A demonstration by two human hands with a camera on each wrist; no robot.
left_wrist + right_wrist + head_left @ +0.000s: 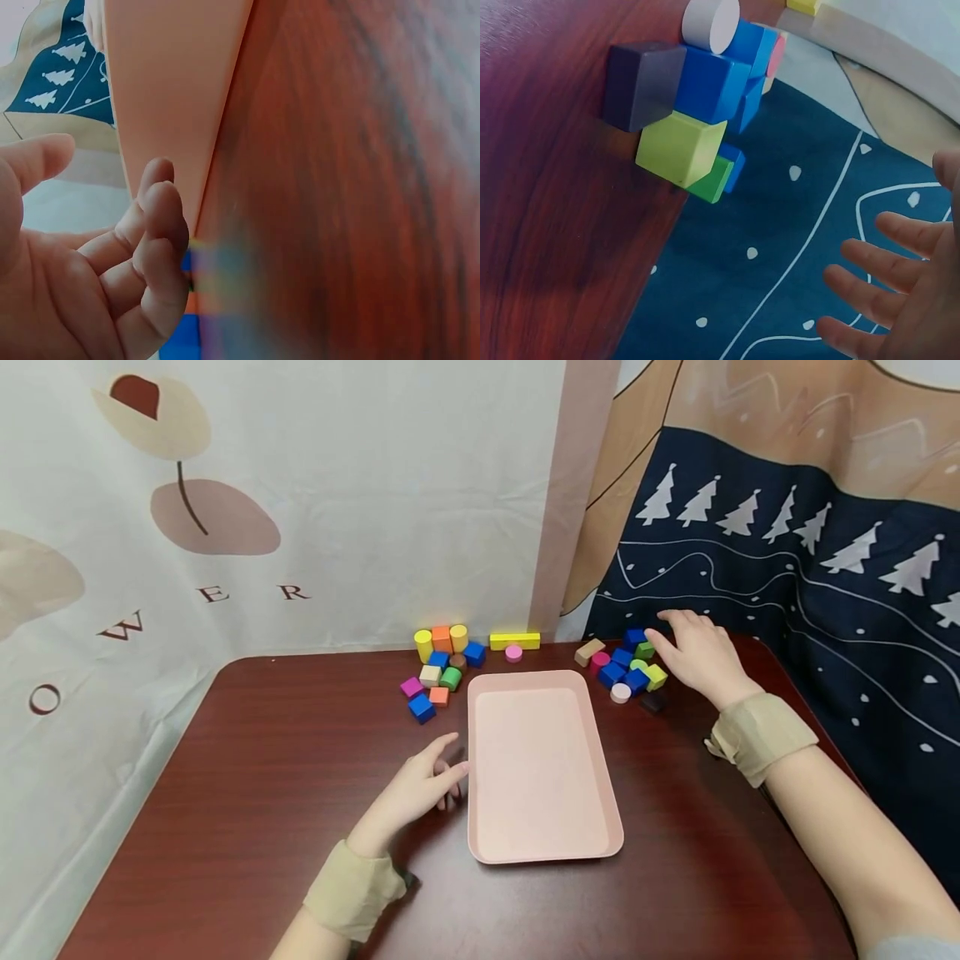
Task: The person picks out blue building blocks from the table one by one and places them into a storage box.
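Observation:
My left hand (417,787) hovers beside the left edge of a pink tray (478,777), its fingers loosely bent and holding nothing. In the left wrist view the palm and bent fingers show in front of the tray's side. My right hand (699,653) is over the right-hand pile of blocks, with fingers spread and nothing in them. Nearest to it are a green block (645,650), a blue block (634,637) and a yellow-green cube (656,677). The right wrist view shows the dark block (641,86) and a white cylinder (709,26) at the pile's near side.
Left of the tray's far end lies another pile, with a blue cube (422,708), a magenta block (412,687) and a yellow cylinder (423,645). A long yellow block (514,642) and a pink disc (513,653) lie behind the tray. Fabric backdrops (420,527) border the table (247,777).

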